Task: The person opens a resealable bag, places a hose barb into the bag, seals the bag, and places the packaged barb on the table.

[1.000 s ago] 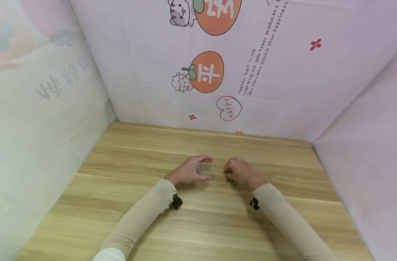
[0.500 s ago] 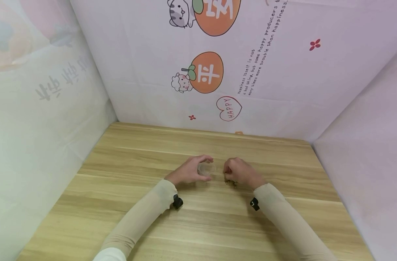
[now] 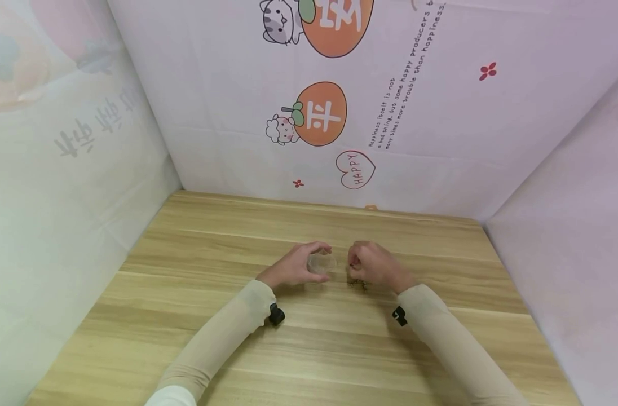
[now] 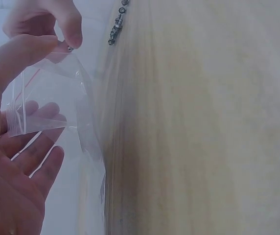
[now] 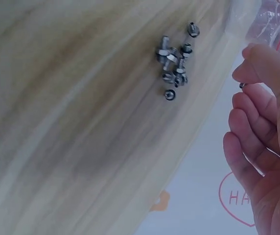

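Note:
My left hand (image 3: 296,264) holds a clear zip-lock bag (image 3: 321,262), its thumb at one side of the mouth and its fingers at the other. In the left wrist view the bag (image 4: 57,98) stands with its mouth spread and a red line near the seal. My right hand (image 3: 374,264) is just to the right of the bag, thumb and index finger pinching a small metal screw, seen in the right wrist view as a dark bit of screw (image 5: 242,85). Several loose screws with nuts or washers (image 5: 172,61) lie on the table by that hand, partly hidden under it in the head view.
The wooden table (image 3: 309,344) ends at a white printed cloth wall (image 3: 228,113) behind the hands. More white cloth stands along the left side (image 3: 85,192) and the right side (image 3: 568,237). Each wrist wears a small black camera.
My right hand has shifted slightly over the screws, and a small dark piece now shows at its fingertips. The left hand and the bag have stayed almost still.

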`<state>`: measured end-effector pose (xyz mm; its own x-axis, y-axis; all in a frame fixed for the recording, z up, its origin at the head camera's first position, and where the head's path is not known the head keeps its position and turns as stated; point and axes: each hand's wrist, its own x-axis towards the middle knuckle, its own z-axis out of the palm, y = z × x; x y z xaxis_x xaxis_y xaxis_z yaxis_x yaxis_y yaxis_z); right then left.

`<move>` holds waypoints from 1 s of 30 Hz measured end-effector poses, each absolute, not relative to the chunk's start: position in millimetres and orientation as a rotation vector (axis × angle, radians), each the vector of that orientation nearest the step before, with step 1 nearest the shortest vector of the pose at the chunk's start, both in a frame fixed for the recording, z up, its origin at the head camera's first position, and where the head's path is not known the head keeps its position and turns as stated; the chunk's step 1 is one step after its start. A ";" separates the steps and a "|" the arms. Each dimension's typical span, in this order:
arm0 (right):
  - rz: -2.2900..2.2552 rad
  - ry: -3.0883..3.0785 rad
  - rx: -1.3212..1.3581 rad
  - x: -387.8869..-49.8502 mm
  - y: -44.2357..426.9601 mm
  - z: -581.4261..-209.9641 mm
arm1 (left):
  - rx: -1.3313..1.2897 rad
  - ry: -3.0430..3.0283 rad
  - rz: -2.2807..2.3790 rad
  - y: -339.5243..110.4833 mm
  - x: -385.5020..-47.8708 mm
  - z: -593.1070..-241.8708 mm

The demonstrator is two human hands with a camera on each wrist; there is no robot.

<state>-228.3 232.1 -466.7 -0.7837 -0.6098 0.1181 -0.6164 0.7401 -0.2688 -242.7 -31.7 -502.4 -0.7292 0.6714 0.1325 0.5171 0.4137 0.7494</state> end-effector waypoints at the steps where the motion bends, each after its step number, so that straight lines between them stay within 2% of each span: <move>1: 0.453 -2.900 1.029 -228.1 231.7 -465.6 | 1.052 2.478 1.211 -31.6 -242.7 -502.7; 12: 0.399 -2.899 1.050 -225.6 226.8 -444.7 | 1.031 2.475 1.215 -30.1 -242.4 -500.1; 30: 0.281 -2.862 1.250 -237.0 194.8 -407.3 | 1.031 2.461 1.223 -28.2 -243.9 -501.9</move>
